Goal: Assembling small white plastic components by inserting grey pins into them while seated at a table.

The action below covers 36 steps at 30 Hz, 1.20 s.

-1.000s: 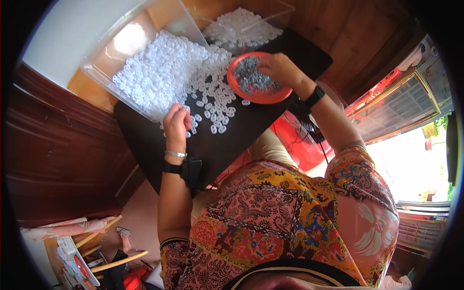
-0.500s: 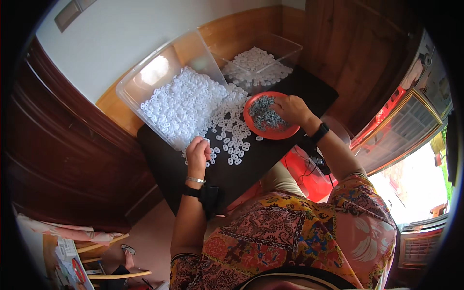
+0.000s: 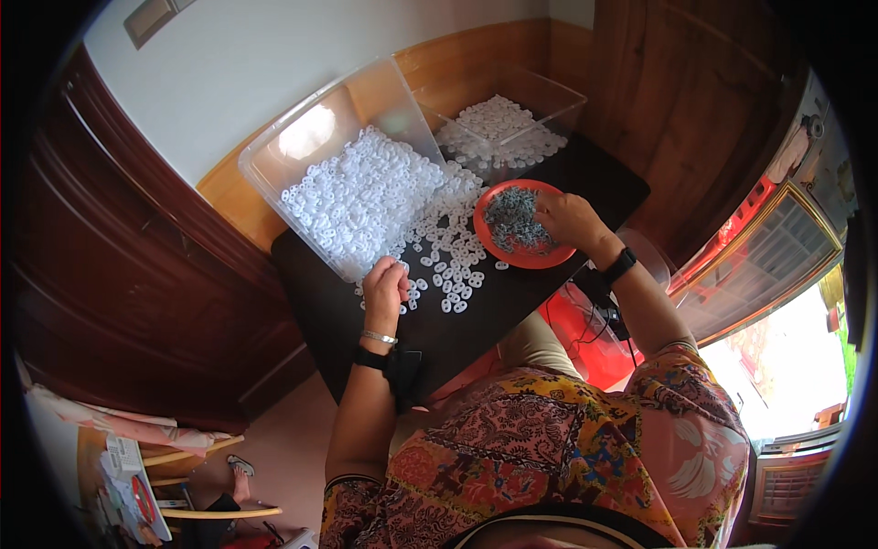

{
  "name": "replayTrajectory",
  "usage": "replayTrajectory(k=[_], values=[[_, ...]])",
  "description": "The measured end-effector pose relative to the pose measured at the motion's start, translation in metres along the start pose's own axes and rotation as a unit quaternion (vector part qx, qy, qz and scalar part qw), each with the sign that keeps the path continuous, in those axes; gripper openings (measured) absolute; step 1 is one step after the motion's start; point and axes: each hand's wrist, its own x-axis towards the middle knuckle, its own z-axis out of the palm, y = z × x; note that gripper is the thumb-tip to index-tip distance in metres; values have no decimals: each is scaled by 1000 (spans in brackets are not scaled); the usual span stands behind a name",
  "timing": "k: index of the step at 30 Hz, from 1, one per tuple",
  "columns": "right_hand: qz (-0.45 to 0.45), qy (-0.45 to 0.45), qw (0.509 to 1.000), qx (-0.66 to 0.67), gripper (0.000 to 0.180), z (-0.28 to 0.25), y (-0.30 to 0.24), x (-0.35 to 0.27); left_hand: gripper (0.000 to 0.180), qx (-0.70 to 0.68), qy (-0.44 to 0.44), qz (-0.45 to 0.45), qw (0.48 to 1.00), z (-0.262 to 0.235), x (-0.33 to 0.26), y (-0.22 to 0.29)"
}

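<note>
Well, bin (image 3: 274, 163): white pieces (image 3: 366, 197), eleven o'clock.
Bowl (image 3: 494, 245): grey bits (image 3: 514, 220), two.
Left hand (image 3: 384, 285): pinching piece (image 3: 403, 265).
Right fingers (image 3: 551, 211): I can't tell.

Left hand (image 3: 385, 285) curls inward while the right hand (image 3: 572, 223) dips, perhaps pinching.

At lower left, a pink cloth (image 3: 137, 425) shows near a curved wooden rail (image 3: 224, 513) and a sandalled foot (image 3: 240, 465).

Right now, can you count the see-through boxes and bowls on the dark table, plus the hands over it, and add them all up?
See-through boxes: 2 (tilted box, far box)
Orange-red bowl: 1
Hands: 2 (left hand, right hand)
Total: 5
</note>
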Motion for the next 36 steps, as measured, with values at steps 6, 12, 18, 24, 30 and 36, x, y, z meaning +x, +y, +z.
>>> replayTrajectory(k=[6,12,18,24,30,36], values=[[15,27,999,-28,19,-7,-5,-3,20,-8,-7,-3,1000,-1,1,1],[-59,-19,998,27,17,-6,-25,-5,19,-17,7,6,1000,0,1,1],[-85,-54,995,8,12,25,-25,-5,17,-17,10,5,1000,1,1,3],[-84,-53,995,5,9,33,-22,-4,17,-4,13,-11,1000,2,-1,6],[-16,-38,998,-48,13,27,-18,-4,22,2,5,-9,1000,1,-3,9],[34,16,999,-8,22,17,-6,0,21,3,-9,-1,1000,2,-3,9]])
